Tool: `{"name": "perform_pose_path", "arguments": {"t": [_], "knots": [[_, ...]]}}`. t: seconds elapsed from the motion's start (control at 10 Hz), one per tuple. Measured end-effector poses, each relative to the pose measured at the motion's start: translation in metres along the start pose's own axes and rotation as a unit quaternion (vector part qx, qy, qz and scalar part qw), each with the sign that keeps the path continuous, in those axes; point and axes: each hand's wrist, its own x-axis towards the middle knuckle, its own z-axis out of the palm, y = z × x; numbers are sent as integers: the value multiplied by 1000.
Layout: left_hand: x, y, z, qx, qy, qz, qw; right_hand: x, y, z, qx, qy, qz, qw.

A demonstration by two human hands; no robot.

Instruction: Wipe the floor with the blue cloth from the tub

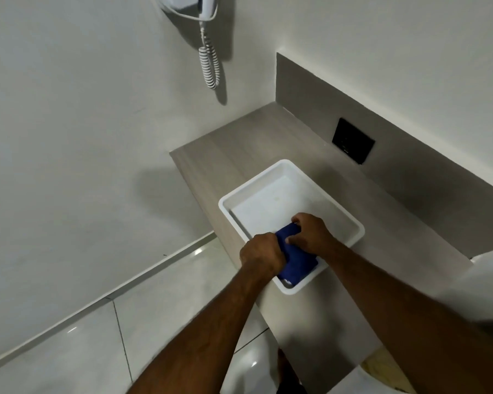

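Note:
A white rectangular tub (285, 169) stands on a pale wood-grain counter (231, 149). A folded blue cloth (298, 264) lies in the tub's near corner. My left hand (261, 253) grips the cloth's left side, fingers curled over it. My right hand (310, 231) closes on the cloth's far end, thumb pressed on top. The rest of the tub holds nothing. Glossy white floor tiles (154, 302) lie to the left of the counter, below it.
A white wall-mounted hair dryer with a coiled cord (209, 64) hangs on the wall at the back. A black wall socket (353, 140) sits on the counter's backsplash at the right. A pale skirting strip (125, 282) runs along the floor's edge.

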Motion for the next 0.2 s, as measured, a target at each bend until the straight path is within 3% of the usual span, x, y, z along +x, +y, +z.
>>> {"name": "perform_pose_path", "arguments": {"t": [0.2], "knots": [[-13, -17, -18, 16, 110, 65, 992, -14, -18, 8, -161, 77, -45, 983]]}}
